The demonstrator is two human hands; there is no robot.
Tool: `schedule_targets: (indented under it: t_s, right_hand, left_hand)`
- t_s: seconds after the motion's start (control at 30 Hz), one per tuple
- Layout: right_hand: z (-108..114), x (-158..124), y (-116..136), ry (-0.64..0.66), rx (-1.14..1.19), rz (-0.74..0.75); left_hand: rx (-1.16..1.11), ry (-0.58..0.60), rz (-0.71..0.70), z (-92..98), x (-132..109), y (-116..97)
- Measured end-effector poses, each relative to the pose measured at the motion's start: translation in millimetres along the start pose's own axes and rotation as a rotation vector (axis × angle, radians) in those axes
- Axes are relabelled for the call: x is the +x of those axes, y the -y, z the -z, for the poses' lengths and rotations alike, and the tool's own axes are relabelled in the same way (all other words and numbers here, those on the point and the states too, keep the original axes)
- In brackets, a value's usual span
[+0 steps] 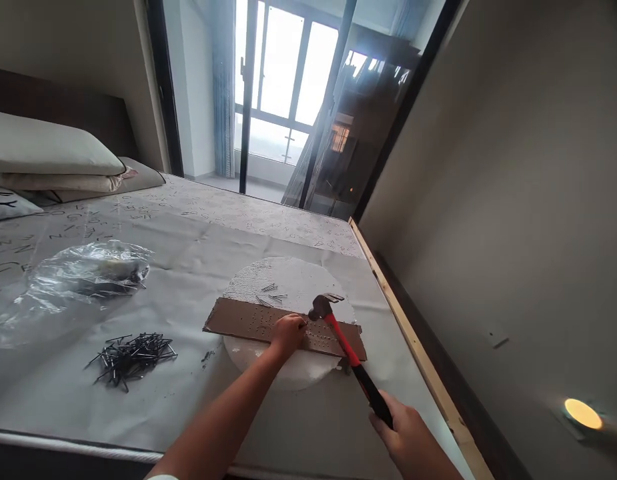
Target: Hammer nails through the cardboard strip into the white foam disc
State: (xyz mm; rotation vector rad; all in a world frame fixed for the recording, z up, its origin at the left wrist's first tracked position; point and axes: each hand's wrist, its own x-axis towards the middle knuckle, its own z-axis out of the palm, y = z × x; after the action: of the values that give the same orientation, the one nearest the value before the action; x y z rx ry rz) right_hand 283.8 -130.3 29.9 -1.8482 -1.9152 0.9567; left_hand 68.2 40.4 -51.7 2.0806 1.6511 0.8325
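While the left hand point(287, 333) pinches what looks like a nail point(304, 325) on the cardboard strip point(238, 321) near the right edge of the bed point(298, 427), the right hand point(411, 437) gripping the hammer point(344, 345) could smash those fingers point(298, 328) with one crooked swing.

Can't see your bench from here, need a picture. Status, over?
Left hand shut, pinching at the cardboard strip on the foam disc. Right hand grips the hammer, head beside the left hand. Nail pile and plastic bag lie apart, leftward.

Matt brown cardboard strip point(268, 323), rough white foam disc point(293, 283), dark metal nails point(131, 357), crinkled glossy plastic bag point(73, 280).
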Motion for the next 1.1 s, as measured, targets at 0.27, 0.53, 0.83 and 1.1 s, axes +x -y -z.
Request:
schedule_targets:
  t_s: [0.27, 0.53, 0.83, 1.1]
  right_hand:
    - [-6.5, 0.8, 5.3, -0.002, -0.021, 0.001]
    - [-7.2, 5.3, 8.2, -0.088, -0.02, 0.015]
    - [-11.0, 2.0, 11.6, -0.042, -0.017, -0.009]
    - [-8.6, 3.0, 8.3, -0.081, -0.034, -0.032]
  left_hand:
    - [0.028, 0.001, 0.006, -1.3, 1.3, -0.2]
    - [0.041, 0.0, -0.029, -4.2, 3.2, 2.7]
    - [0.045, 0.007, -0.035, -2.2, 1.3, 1.9]
    - [-0.128, -0.012, -0.056, 5.3, 3.2, 9.3]
